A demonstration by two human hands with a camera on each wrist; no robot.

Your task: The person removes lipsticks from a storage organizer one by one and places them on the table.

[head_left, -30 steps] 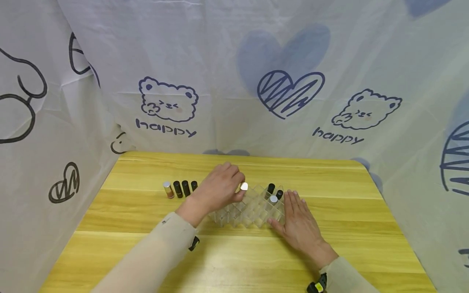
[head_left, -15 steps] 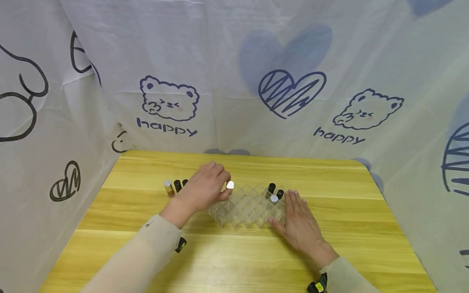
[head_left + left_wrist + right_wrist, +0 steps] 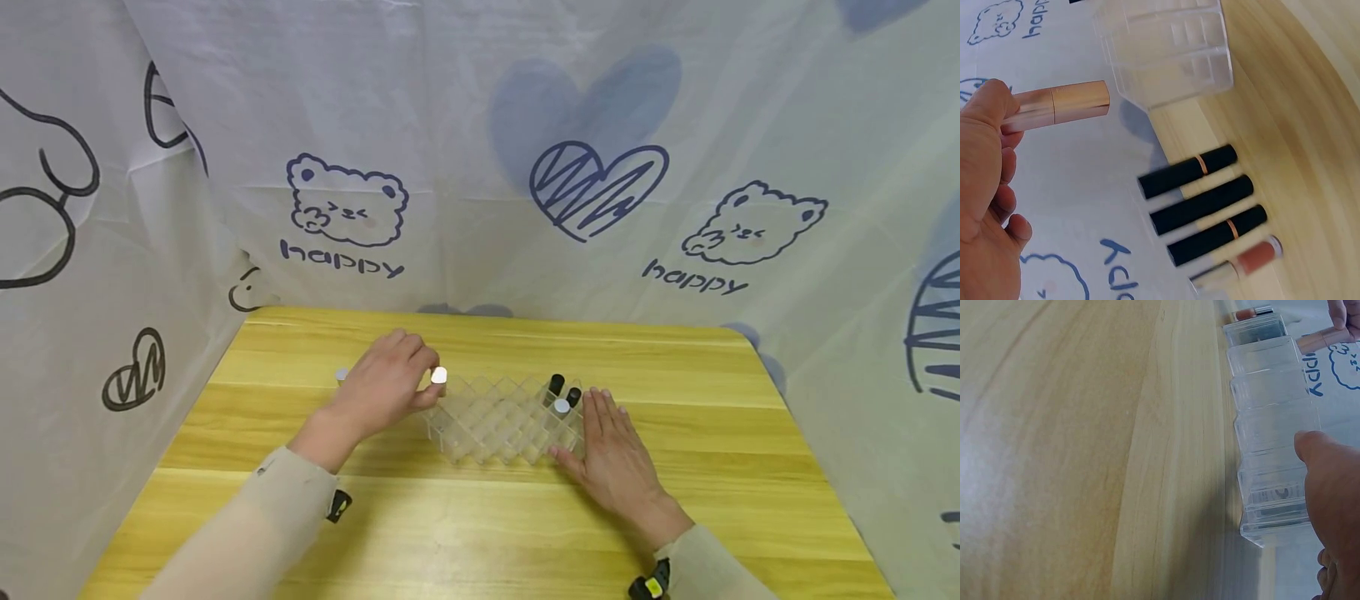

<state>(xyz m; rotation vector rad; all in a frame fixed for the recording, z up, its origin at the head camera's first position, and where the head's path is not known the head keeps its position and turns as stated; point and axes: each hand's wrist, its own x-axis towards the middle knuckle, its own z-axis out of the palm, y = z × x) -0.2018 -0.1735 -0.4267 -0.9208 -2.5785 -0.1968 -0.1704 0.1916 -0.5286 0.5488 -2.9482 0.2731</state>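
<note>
My left hand [image 3: 378,387] pinches a shiny rose-gold lipstick [image 3: 1079,103] between thumb and fingers, above the left end of a clear lipstick organizer [image 3: 495,421] with diamond-shaped compartments. Against the organizer's right end lies my right hand [image 3: 618,462], fingers extended along the side and thumb on the front edge. Two black lipsticks [image 3: 556,385] and a tube with a silvery top [image 3: 561,407] stand in compartments at the right end. In the left wrist view, three black tubes [image 3: 1201,204] and a lip gloss tube [image 3: 1257,257] with reddish contents stand in a row on the table.
The wooden table [image 3: 480,533] has its back edge against a hanging white cloth [image 3: 465,167] printed with bears and hearts. More cloth hangs at both sides. From the head, my left hand hides most of the tube row left of the organizer.
My left hand has moved left with the rose-gold lipstick, from over the organizer's middle to its left end, now covering the black tubes there. The right hand has stayed in place.
</note>
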